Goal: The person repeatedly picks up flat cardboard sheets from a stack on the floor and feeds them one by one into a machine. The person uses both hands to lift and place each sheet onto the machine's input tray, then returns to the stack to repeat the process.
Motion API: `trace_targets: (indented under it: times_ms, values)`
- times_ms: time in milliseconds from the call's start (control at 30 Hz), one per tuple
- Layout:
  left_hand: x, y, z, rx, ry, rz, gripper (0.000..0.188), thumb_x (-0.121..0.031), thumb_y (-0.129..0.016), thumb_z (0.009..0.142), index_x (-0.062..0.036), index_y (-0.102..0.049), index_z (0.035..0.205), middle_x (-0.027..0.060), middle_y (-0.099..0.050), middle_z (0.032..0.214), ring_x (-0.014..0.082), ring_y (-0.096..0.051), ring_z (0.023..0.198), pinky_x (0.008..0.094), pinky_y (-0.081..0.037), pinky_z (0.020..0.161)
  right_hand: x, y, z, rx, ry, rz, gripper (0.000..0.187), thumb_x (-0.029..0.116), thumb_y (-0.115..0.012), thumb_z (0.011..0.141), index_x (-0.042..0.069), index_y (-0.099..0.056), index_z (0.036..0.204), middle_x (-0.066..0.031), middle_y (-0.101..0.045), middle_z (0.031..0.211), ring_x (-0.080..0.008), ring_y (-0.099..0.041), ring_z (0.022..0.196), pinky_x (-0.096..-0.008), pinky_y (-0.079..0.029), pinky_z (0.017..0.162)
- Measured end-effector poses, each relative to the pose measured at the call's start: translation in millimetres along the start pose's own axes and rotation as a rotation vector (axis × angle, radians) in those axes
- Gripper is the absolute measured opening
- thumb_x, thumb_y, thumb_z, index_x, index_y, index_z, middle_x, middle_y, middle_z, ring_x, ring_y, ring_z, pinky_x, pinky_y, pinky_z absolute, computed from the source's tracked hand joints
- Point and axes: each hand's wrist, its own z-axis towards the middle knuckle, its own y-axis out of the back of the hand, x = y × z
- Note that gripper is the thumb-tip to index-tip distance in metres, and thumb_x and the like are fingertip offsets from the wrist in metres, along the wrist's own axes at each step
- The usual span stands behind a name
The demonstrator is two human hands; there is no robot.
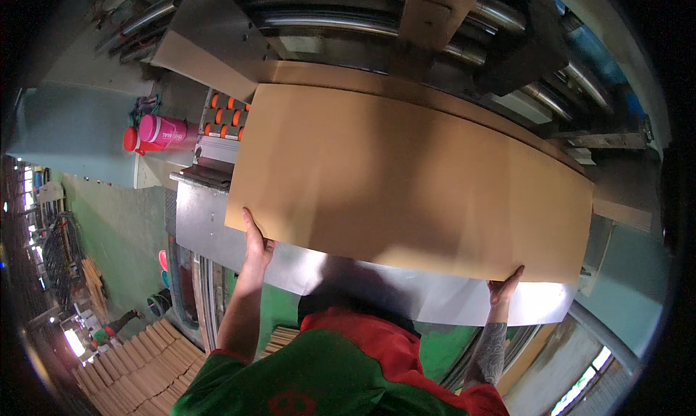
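A large brown cardboard sheet spans the middle of the view, its far edge lying against the machine. My left hand grips the near edge close to its left corner, thumb on top and fingers hidden underneath. Toward the right end of the same edge, my right hand holds the sheet the same way, with its thumb over the top. Beneath the sheet, a shiny metal table shows along the near side. More cardboard shows just beyond the sheet's far edge.
Metal rollers of the machine run across the back. Orange roller wheels sit left of the sheet, near a pink jug with a red one beside it. Stacked cardboard stands on the floor at lower left; another person is beyond it.
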Motion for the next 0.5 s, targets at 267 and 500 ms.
trace_targets:
  times_ms: [267,500]
  values:
    - [-49,-58,60,0.212,-0.101,0.156,0.094,-0.086,-0.037,0.096,-0.0198,-0.034,0.162,0.0043,-0.052,0.154,0.0236,-0.056,0.134,0.0418,-0.050,0.104,32,-47,54,0.221,0.078,0.055,0.077,0.078,-0.051,0.095,0.026,-0.047,0.152,-0.0005,-0.055,0.148,-0.0248,-0.054,0.132,-0.0467,-0.049,0.101]
    - [-39,-56,90,0.319,-0.033,-0.005,0.083,-0.078,-0.038,0.099,-0.0263,-0.033,0.164,0.0017,-0.037,0.167,0.0282,-0.035,0.152,0.0558,-0.032,0.121,-5,-11,92,0.064,0.371,-0.193,0.076,0.060,-0.045,0.108,0.010,-0.035,0.165,-0.0030,-0.036,0.170,-0.0241,-0.034,0.155,-0.0396,-0.025,0.126]
